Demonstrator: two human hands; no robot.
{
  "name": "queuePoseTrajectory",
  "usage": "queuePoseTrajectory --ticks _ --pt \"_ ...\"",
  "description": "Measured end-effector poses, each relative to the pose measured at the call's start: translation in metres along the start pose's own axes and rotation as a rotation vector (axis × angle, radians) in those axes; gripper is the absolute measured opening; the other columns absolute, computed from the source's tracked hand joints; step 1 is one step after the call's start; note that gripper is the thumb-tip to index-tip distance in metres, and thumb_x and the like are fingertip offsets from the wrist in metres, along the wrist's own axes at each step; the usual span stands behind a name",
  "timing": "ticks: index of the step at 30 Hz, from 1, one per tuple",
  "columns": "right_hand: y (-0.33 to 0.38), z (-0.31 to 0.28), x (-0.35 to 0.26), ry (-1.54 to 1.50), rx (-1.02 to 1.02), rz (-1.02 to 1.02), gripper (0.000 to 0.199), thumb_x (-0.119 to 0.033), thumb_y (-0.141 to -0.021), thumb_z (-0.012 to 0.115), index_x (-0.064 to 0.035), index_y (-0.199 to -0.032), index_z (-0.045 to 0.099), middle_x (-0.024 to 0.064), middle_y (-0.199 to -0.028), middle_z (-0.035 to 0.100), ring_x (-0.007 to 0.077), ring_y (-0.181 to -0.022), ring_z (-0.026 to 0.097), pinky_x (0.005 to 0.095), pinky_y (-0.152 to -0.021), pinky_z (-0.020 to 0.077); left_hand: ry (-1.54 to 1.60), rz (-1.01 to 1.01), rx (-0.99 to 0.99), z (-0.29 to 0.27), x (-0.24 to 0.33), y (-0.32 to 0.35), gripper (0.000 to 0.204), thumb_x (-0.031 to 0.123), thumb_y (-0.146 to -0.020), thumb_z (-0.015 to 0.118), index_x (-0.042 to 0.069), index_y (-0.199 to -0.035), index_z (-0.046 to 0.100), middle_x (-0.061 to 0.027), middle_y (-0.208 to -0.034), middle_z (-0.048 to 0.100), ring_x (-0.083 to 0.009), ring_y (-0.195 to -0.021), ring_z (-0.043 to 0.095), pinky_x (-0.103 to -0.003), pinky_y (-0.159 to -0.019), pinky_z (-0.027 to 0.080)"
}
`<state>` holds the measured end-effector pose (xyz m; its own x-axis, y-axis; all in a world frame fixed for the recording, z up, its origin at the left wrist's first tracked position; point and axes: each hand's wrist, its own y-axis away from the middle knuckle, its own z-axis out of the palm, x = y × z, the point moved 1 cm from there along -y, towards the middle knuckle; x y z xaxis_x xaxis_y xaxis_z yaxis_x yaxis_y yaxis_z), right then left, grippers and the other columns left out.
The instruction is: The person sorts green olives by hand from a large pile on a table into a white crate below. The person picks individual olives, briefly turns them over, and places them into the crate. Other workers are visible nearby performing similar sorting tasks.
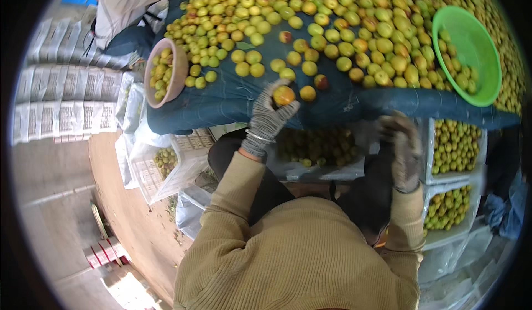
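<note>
Green-yellow jujubes (382,30), some with red-brown patches, lie spread over a table with a dark blue cloth (221,102). My left hand (269,113), in a grey striped glove, is at the near edge of the cloth, its fingers closed round one orange-yellow jujube (284,95). Just right of it lies a loose jujube (307,93), with a dark red one (321,82) beyond. Lower and to the right, my right hand (403,152), also gloved, hangs in front of the table edge. Motion smears its fingers, so whether anything is in them is unclear.
A pink bowl (179,80) and a green basin (490,69) of jujubes stand at the table's left and right. Plastic-lined crates (425,171) of fruit sit below at right, another crate (152,180) at left. Another person's sleeve (124,2) shows at the far left.
</note>
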<state>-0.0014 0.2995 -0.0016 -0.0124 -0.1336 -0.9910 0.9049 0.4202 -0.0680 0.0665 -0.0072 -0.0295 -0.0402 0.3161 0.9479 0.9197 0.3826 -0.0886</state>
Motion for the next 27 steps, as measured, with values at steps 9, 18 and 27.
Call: queuePoseTrajectory --ticks 9,18,27 --pt "-0.061 0.103 0.041 -0.419 -0.217 0.770 0.037 -0.034 -0.092 0.061 -0.0131 -0.120 0.053 0.0010 -0.093 0.060 0.0095 -0.069 0.057 0.0199 -0.053 0.0435 -0.020 -0.086 0.158 -0.039 -0.011 -0.023 0.041 0.012 -0.088 0.066 0.005 -0.126 0.054 -0.0081 -0.119 0.059 -0.0176 -0.110 0.055 -0.030 -0.094 0.047" --pt "-0.078 0.097 0.048 -0.596 -0.012 0.709 0.033 -0.036 -0.094 0.056 -0.0134 -0.118 0.055 0.0033 -0.093 0.062 0.0097 -0.071 0.057 0.0205 -0.057 0.0443 -0.869 -0.229 -0.043 -0.082 -0.047 -0.121 0.053 0.032 -0.080 0.073 0.015 -0.128 0.057 -0.0162 -0.126 0.056 -0.0325 -0.120 0.051 -0.039 -0.101 0.041" --pt "-0.090 0.111 0.067 -1.241 -0.126 0.567 0.044 -0.035 -0.093 0.051 -0.0107 -0.129 0.046 0.0140 -0.123 0.052 0.0304 -0.105 0.059 0.0414 -0.084 0.0535 -1.095 -0.047 -0.265 -0.030 -0.022 -0.136 0.074 0.040 -0.072 0.077 0.023 -0.137 0.046 -0.0100 -0.129 0.055 -0.0313 -0.123 0.047 -0.049 -0.109 0.026"
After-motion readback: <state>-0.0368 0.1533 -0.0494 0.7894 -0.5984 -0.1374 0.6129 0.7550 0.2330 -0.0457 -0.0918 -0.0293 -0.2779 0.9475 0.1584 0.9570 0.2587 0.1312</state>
